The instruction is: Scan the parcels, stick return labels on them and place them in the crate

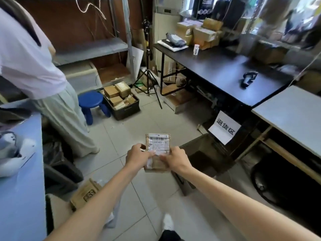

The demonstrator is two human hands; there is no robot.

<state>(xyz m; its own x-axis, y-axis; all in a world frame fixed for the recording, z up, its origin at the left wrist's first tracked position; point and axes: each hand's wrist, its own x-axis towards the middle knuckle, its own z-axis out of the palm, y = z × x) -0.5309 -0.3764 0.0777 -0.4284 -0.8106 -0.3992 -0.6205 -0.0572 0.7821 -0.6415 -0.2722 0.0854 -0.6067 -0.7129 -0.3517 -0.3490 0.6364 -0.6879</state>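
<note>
I hold a small brown cardboard parcel [157,145] in front of me over the tiled floor, its white barcode label facing up. My left hand [139,156] grips its left edge, thumb on top. My right hand [174,158] grips its right edge, fingers pressing a pale strip on the parcel's face. A black crate [127,111] filled with several parcels stands on the floor further ahead, beside a blue stool [91,101]. A black handheld scanner [248,79] lies on the dark table [217,70] to the right. An open dark box [203,153] sits below a white sign [225,126].
A person in a white top and pale trousers [57,110] stands at the left by a blue counter [22,171]. A tripod [147,79] stands ahead. More boxes [203,32] are stacked at the table's far end. A white table [295,115] is on the right. A cardboard box [85,193] lies near my left arm.
</note>
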